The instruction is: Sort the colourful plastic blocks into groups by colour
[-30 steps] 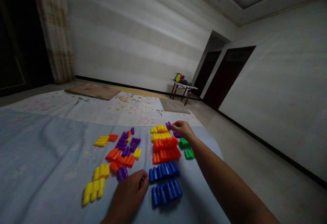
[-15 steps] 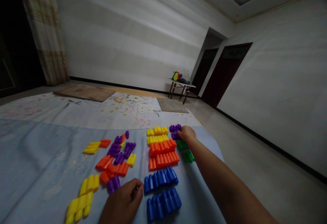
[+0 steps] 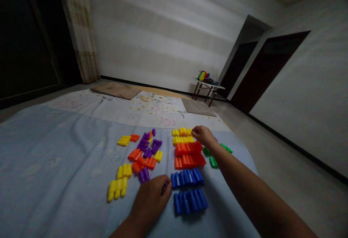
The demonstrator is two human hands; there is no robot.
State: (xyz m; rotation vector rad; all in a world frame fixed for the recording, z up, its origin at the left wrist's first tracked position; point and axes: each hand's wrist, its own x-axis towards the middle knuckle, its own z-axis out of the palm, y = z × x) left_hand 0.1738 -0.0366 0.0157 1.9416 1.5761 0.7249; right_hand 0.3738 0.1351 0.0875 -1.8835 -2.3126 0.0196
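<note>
Coloured plastic blocks lie on a pale blue sheet [image 3: 54, 158]. Sorted rows sit in the middle: yellow blocks [image 3: 182, 136] at the far end, orange blocks [image 3: 189, 154] below them, blue blocks [image 3: 187, 189] nearest me. Green blocks [image 3: 213, 162] lie to the right. My right hand [image 3: 203, 136] is stretched out, fingers curled at the right end of the yellow rows; what it holds is hidden. My left hand [image 3: 152, 198] rests closed on the sheet just left of the blue rows. A loose pile of purple, orange and yellow blocks [image 3: 144, 154] lies to the left.
A small table [image 3: 208, 87] with a coloured bag stands by the far wall near dark doorways. Two mats [image 3: 198, 107] lie on the floor beyond a floral sheet. A curtain [image 3: 80, 31] hangs at the back left. Bare floor lies right of the sheet.
My right hand has drawn back from the purple blocks at the far right to the end of the yellow rows. The view has swung left. My left hand stays by the blue blocks.
</note>
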